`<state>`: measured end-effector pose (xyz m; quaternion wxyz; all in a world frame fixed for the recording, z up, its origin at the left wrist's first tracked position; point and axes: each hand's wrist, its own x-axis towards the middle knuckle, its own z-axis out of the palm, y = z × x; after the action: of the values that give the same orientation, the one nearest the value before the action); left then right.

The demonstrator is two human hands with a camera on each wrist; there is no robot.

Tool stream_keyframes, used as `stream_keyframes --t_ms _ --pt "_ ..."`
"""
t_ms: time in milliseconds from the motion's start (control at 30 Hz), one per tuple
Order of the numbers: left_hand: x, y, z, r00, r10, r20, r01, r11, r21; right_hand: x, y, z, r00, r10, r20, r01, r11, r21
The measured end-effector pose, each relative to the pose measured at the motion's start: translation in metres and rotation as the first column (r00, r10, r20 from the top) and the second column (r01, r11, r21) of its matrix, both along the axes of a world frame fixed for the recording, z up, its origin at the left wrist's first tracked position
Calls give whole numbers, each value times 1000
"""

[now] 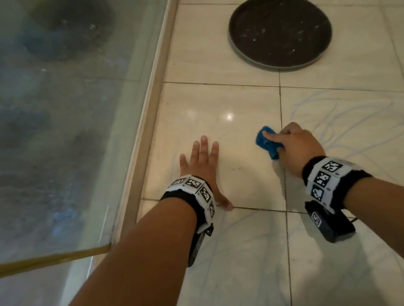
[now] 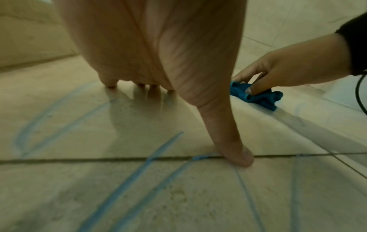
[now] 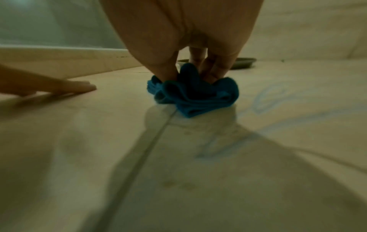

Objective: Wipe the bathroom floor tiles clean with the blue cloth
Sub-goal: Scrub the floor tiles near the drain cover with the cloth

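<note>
The right grip [image 1: 293, 142] is curled around the bunched blue cloth [image 1: 267, 142], pressing it on the floor tiles [image 1: 227, 99] over a grout line. The left grip [image 1: 201, 163] lies flat beside it, fingers spread.

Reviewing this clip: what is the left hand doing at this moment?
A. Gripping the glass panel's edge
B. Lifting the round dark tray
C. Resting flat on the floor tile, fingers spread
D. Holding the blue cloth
C: the left hand lies flat on the floor tile with fingers spread, while the right hand holds the blue cloth.
</note>
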<state>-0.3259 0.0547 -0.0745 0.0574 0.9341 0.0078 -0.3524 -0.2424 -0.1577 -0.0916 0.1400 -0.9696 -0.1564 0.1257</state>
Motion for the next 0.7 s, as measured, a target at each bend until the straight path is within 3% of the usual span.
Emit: stream_keyframes --t_ms 67,100,167,200,233,333,367,433,500,567,600,700 --pt "0 0 0 1000 -2 0 2 1000 5 -17 12 3 999 14 -37 -16 999 -35" --pt "0 0 0 1000 -2 0 2 1000 5 -35 20 3 986 161 -39 -163 986 -42" --pt "0 2 -1 1000 -9 5 9 1000 0 -71 31 2 872 489 -19 -489 872 -16" --pt "-1 2 0 1000 -15 13 15 1000 -2 -75 33 -2 812 584 14 -583 812 -23" --pt "-3 3 1 999 -23 22 23 1000 -5 -69 36 1 803 596 -26 -596 803 -16" --pt "-18 2 4 998 -19 54 21 999 -33 -31 34 6 953 283 -106 -279 959 51" --pt "-25 2 5 997 0 73 3 999 -47 -23 33 6 973 200 -113 -191 978 84" --pt "-34 2 7 993 47 110 -38 996 -83 -22 42 10 963 249 -104 -233 962 146" --pt "-38 3 8 988 76 137 -61 992 -111 -36 55 14 859 493 -140 -454 858 238" --pt "-41 6 10 982 108 153 -90 988 -122 -41 61 16 777 613 -143 -563 779 277" --pt "-43 7 11 980 119 160 -101 988 -118 -37 60 18 804 582 -125 -527 794 304" --pt "-47 6 12 979 95 181 -75 991 -115 -30 40 24 952 301 -54 -261 892 370"
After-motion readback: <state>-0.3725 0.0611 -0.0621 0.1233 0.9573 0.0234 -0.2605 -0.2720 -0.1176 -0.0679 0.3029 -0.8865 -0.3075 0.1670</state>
